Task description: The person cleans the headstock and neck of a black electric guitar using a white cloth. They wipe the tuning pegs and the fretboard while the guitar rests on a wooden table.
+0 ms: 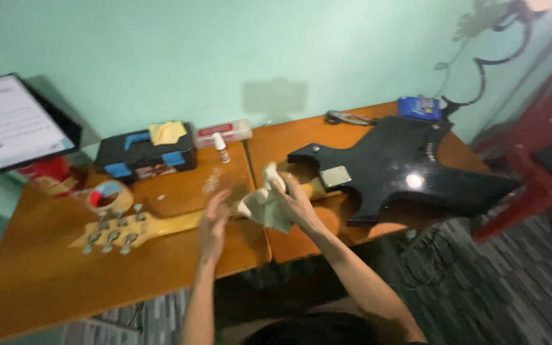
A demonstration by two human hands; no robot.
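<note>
Two wooden tables [46,281] carry one guitar [391,172]; right hand [295,201] grips one cloth [264,206].

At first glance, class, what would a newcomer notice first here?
A black guitar with pointed wings lies face down across the table, its pale headstock to the left. At the middle, the right hand presses a cloth on the neck, and the left hand hovers beside it.

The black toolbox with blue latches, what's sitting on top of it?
A folded yellow cloth lies on the lid of the black toolbox, between the blue handle and the right latch. The toolbox is closed, so its contents cannot be seen.
</note>
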